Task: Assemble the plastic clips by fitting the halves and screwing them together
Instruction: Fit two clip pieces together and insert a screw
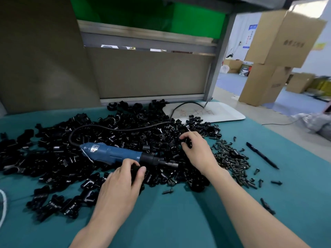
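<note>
Left grip (121, 181) around clip half (135, 170)

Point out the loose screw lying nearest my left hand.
The lone screw on the teal mat just right of the left hand; the others lie farther right, around the screw heap.

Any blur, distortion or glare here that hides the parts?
Head view: even, soft light, faint shadows on the teal table cover. Motion blur streaks the metal rail up top; wide-angle bending tilts the cardboard boxes at the edge. Left hand, right hand and electric screwdriver are sharp, but the clip half each hand grips melts into the dark, glinting pile of clip halves.
</note>
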`<move>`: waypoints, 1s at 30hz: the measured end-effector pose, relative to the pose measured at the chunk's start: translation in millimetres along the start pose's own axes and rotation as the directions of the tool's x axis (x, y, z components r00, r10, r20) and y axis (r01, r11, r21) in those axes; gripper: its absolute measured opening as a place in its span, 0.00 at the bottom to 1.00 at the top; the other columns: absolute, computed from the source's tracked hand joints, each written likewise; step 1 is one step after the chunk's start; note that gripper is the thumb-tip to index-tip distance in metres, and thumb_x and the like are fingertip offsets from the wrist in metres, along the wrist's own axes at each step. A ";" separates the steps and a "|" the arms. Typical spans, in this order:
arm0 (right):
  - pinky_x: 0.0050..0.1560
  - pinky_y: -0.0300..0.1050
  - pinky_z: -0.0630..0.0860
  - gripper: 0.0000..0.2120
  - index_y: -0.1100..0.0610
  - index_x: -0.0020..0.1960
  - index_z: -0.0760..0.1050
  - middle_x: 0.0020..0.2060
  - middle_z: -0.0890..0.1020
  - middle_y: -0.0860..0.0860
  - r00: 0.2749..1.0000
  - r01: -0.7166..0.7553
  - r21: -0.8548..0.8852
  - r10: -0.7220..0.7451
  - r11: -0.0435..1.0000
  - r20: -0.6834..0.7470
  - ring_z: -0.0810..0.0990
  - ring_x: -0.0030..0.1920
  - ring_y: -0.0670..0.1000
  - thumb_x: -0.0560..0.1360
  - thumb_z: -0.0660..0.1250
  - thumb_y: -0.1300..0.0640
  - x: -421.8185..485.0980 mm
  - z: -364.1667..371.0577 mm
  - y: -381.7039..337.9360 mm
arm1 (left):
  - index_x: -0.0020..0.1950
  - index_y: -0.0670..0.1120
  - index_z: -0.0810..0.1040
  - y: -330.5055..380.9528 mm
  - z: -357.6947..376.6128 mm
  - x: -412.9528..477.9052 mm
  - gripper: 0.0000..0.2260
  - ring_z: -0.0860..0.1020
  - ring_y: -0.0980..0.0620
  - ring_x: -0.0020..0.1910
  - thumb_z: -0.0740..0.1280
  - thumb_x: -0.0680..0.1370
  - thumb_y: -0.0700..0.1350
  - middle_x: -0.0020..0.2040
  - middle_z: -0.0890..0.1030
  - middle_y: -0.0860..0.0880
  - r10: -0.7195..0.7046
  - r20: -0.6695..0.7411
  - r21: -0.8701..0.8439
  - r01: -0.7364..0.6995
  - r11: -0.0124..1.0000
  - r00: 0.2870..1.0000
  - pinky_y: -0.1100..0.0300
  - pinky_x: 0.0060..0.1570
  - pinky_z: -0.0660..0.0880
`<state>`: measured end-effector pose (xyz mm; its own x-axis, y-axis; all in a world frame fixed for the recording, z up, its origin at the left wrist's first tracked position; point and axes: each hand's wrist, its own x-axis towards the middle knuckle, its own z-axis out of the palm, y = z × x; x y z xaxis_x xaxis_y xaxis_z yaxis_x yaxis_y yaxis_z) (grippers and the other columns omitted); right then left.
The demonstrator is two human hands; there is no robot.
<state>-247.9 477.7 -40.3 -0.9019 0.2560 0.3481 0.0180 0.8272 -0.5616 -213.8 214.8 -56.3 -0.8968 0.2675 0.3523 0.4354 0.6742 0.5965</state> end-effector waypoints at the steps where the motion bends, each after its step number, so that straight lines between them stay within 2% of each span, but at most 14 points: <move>1: 0.51 0.42 0.70 0.08 0.48 0.60 0.77 0.62 0.76 0.43 1.000 -0.003 -0.003 0.003 1.000 0.005 0.74 0.51 0.45 0.83 0.65 0.56 -2.3 -0.2 0.0 | 0.53 0.59 0.66 0.3 -0.3 -0.3 0.15 0.76 0.57 0.42 0.49 0.79 0.66 0.41 0.77 0.58 -0.002 -0.002 -0.002 0.002 1.000 1.000 0.53 0.44 0.76; 7: 0.46 0.41 0.68 0.08 0.49 0.62 0.76 0.61 0.76 0.45 0.999 -0.007 -0.009 0.007 1.000 -0.032 0.77 0.49 0.48 0.83 0.64 0.56 -13.6 -3.4 2.1 | 0.53 0.56 0.67 0.8 -0.9 -0.1 0.15 0.76 0.58 0.39 0.51 0.79 0.65 0.38 0.77 0.56 -0.016 -0.012 -0.038 0.016 0.999 1.000 0.54 0.39 0.74; 11: 0.52 0.43 0.70 0.11 0.50 0.67 0.74 0.64 0.76 0.46 0.993 -0.081 0.037 0.084 0.996 -0.083 0.75 0.54 0.47 0.84 0.63 0.52 -21.3 -1.0 6.0 | 0.55 0.55 0.68 0.4 -1.2 0.1 0.18 0.75 0.57 0.33 0.52 0.78 0.66 0.33 0.76 0.54 -0.047 -0.018 -0.086 0.045 0.995 0.999 0.58 0.32 0.68; 15: 0.64 0.52 0.71 0.15 0.53 0.69 0.73 0.64 0.79 0.50 0.979 -0.125 -0.014 0.121 0.992 -0.165 0.75 0.63 0.54 0.85 0.59 0.51 -25.8 -3.1 11.0 | 0.55 0.55 0.68 -0.5 -1.0 0.4 0.17 0.75 0.56 0.31 0.53 0.78 0.66 0.31 0.76 0.53 -0.060 -0.015 -0.101 0.058 0.993 0.998 0.58 0.31 0.67; 19: 0.67 0.55 0.68 0.16 0.53 0.70 0.73 0.62 0.82 0.52 0.964 -0.209 -0.068 0.193 0.976 -0.184 0.71 0.66 0.56 0.86 0.56 0.52 -28.1 -8.6 18.3 | 0.53 0.57 0.68 -0.7 -0.5 1.1 0.16 0.75 0.56 0.31 0.53 0.78 0.67 0.32 0.76 0.53 -0.075 -0.010 -0.120 0.073 0.990 0.997 0.58 0.31 0.67; 22: 0.67 0.55 0.69 0.16 0.53 0.70 0.74 0.61 0.82 0.52 0.962 -0.210 -0.050 0.197 0.976 -0.188 0.71 0.65 0.56 0.86 0.57 0.53 -28.9 -9.0 19.1 | 0.52 0.58 0.68 -0.9 -0.1 1.0 0.16 0.73 0.57 0.28 0.53 0.77 0.67 0.30 0.74 0.53 -0.082 -0.012 -0.129 0.079 0.989 0.997 0.60 0.29 0.66; 27: 0.64 0.54 0.72 0.12 0.52 0.66 0.76 0.58 0.82 0.50 0.945 -0.200 0.087 0.216 0.976 -0.244 0.75 0.61 0.53 0.85 0.60 0.55 -28.7 -9.5 21.2 | 0.51 0.59 0.68 -2.3 0.6 1.4 0.14 0.72 0.60 0.25 0.54 0.77 0.67 0.26 0.71 0.53 -0.091 -0.011 -0.147 0.088 0.985 0.996 0.61 0.27 0.64; 30: 0.54 0.51 0.76 0.09 0.50 0.62 0.77 0.51 0.82 0.45 0.920 -0.201 0.225 0.262 0.953 -0.290 0.79 0.49 0.46 0.84 0.61 0.57 -28.2 -12.0 23.4 | 0.50 0.59 0.68 -3.5 0.8 1.3 0.14 0.73 0.60 0.26 0.54 0.77 0.68 0.26 0.72 0.52 -0.092 -0.006 -0.147 0.090 0.985 0.996 0.60 0.27 0.65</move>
<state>-216.9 495.8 -54.2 -0.7003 0.5976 0.3904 0.1011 0.6244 -0.7745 -216.5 213.3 -58.5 -0.9327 0.1998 0.3004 0.3594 0.5872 0.7253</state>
